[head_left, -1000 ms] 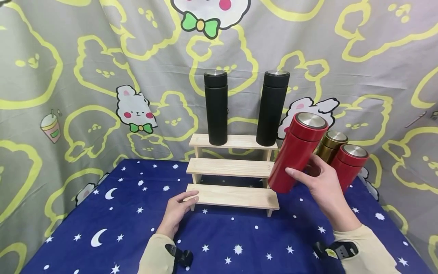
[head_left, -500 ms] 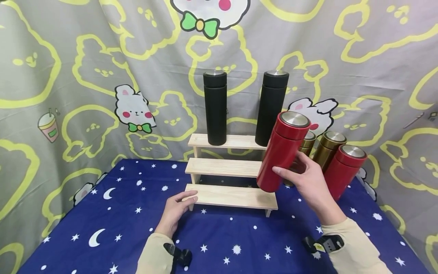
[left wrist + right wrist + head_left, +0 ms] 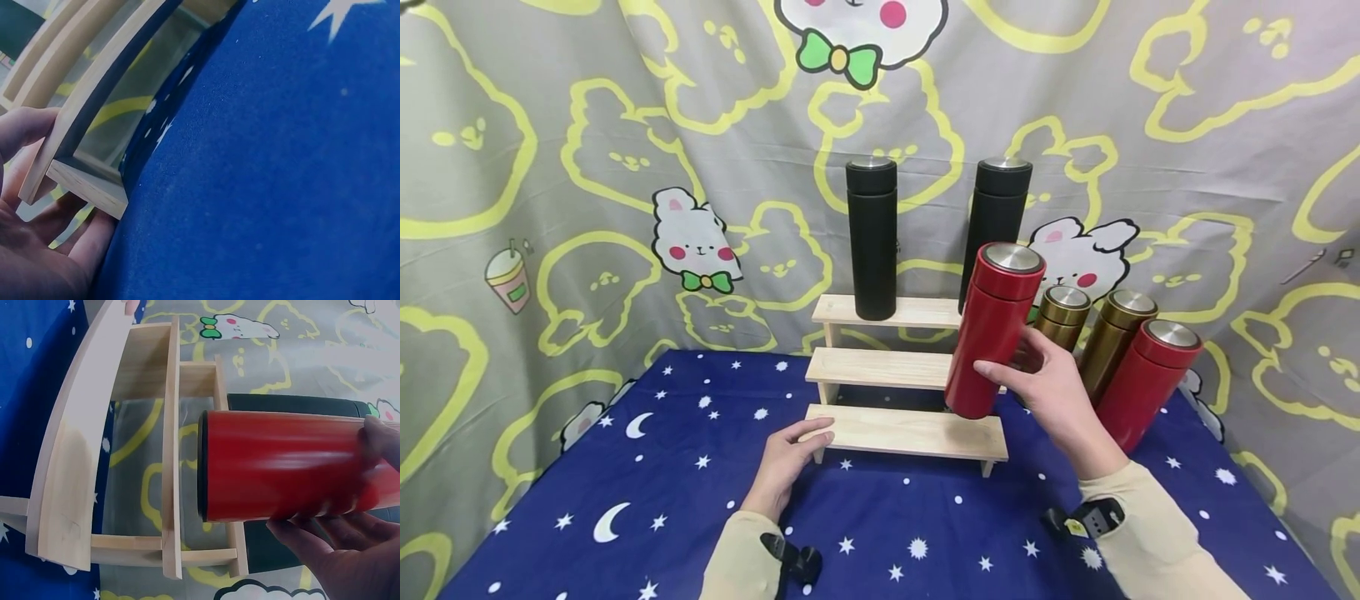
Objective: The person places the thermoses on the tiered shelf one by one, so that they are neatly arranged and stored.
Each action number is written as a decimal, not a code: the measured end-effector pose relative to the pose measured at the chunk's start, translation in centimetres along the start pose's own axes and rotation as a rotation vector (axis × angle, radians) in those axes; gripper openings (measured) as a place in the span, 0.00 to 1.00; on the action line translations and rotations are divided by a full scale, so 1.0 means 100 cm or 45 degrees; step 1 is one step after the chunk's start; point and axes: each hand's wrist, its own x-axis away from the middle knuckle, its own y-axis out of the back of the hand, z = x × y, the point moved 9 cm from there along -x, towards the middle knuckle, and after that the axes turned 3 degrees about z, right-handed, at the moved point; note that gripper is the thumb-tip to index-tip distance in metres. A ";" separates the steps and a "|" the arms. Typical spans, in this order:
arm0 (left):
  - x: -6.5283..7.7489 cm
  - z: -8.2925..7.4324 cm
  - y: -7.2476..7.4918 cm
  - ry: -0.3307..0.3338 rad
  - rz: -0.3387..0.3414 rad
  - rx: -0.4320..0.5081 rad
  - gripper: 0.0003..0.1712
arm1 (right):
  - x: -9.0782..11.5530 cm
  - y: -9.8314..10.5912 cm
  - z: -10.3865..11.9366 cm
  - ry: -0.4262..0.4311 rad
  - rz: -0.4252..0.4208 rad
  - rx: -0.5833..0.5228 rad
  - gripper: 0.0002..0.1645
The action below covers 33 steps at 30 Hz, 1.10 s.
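Note:
A red thermos flask with a steel-topped lid is gripped by my right hand, thumb on its near side. The flask leans slightly and hangs over the right part of a three-tier wooden display stand. In the right wrist view, the flask's dark base points toward the stand's steps. My left hand holds the left end of the lowest step; the left wrist view has its thumb on the plank, with fingers beneath. Two black thermos flasks, left and right, stand on the top step.
Right of the stand are two gold flasks, one nearer and one beside it, and another red flask. A blue star-patterned cloth covers the table. A grey cartoon-print curtain hangs close behind.
My right hand has carried the red flask leftward over the stand, and the flask has become more upright. Both gold flasks are uncovered now. The left hand has kept its place.

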 end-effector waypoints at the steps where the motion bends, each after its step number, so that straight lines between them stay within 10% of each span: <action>1: 0.000 0.000 0.000 -0.004 0.000 -0.003 0.17 | -0.001 -0.001 0.000 -0.002 0.003 0.001 0.42; 33: 0.002 0.000 0.000 -0.022 0.013 0.042 0.18 | -0.018 -0.049 0.007 -0.021 0.152 -0.079 0.41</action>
